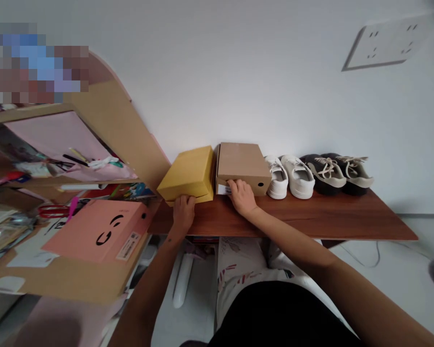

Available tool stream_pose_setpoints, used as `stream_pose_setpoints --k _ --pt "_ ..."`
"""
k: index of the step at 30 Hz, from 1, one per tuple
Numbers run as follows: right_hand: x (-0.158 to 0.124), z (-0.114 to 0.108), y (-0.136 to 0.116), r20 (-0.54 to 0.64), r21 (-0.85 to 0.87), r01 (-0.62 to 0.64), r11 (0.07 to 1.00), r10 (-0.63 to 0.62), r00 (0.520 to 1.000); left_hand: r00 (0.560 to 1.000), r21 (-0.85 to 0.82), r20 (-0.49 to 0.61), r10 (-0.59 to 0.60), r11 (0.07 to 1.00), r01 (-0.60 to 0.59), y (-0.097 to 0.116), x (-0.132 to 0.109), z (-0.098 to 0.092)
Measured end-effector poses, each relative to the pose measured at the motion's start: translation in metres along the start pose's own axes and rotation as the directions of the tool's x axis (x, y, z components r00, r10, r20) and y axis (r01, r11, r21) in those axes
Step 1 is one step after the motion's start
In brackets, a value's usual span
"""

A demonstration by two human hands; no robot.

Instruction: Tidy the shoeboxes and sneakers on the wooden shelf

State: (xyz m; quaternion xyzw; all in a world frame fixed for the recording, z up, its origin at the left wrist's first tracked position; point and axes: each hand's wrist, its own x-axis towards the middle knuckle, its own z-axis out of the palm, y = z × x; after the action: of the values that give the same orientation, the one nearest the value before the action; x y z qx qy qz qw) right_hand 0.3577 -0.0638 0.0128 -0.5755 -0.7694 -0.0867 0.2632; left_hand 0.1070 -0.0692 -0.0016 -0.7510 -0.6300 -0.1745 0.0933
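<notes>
**A:** Where are the two boxes?

**B:** Side by side on the wooden counter (pixel 311 217), close to the wall. The yellow box (pixel 190 173) sits at the counter's left end, turned a little askew. The brown box (pixel 242 161) is just to its right, with only a narrow gap between them.

**A:** And the hands?

**B:** The left hand (pixel 183 212) is at the near end of the yellow box, its fingers (pixel 188 200) bent over the lower edge and grasping it. The right hand (pixel 241 196) is at the near end of the brown box. Its fingers (pixel 233 185) lie stretched out against that end beside a white label (pixel 222 189), touching it and clenched round nothing.

**A:** What else is on the counter?

**B:** A pair of white shoes (pixel 289 176) stands just beside the brown box. A pair of dark shoes (pixel 336 173) with pale laces comes next, toes towards the person.

**A:** Further out?

**B:** A pink box (pixel 97 231) lies on a cluttered desk to the left, and there is a wall socket (pixel 386 43) at the upper right.
</notes>
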Motion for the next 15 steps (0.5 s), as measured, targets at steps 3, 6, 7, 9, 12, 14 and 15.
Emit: stream_pose_setpoints --k 3,6,7,9,12,14,15 --pt "-0.010 0.018 0.002 0.047 -0.059 0.059 0.997 -0.056 0.997 0.998 0.151 0.058 0.034 0.988 -0.042 -0.013 -0.001 0.010" --pt "-0.020 0.031 0.001 0.079 -0.062 0.096 0.993 -0.091 0.993 0.993 0.223 0.101 0.054 0.972 -0.076 -0.024 -0.003 0.015" --pt "-0.022 0.035 0.000 0.086 -0.057 0.098 0.994 -0.093 0.992 0.991 0.231 0.119 0.062 0.969 -0.088 -0.026 -0.003 0.015" --pt "-0.023 0.041 0.000 0.095 -0.038 0.092 0.995 -0.088 0.992 0.987 0.217 0.144 0.073 0.971 -0.103 -0.029 -0.003 0.017" --pt "-0.020 0.047 0.001 0.111 0.011 0.088 0.996 -0.089 0.990 0.993 0.130 0.107 0.050 0.990 -0.064 -0.031 -0.002 0.018" --pt "-0.020 0.047 0.001 0.109 0.045 0.077 0.996 -0.081 0.991 0.999 0.061 0.053 0.010 0.998 -0.013 -0.029 -0.001 0.016" --pt "-0.021 0.045 0.000 0.094 0.063 0.068 0.996 -0.074 0.993 0.999 0.042 0.024 -0.021 0.999 0.020 -0.027 -0.001 0.015"
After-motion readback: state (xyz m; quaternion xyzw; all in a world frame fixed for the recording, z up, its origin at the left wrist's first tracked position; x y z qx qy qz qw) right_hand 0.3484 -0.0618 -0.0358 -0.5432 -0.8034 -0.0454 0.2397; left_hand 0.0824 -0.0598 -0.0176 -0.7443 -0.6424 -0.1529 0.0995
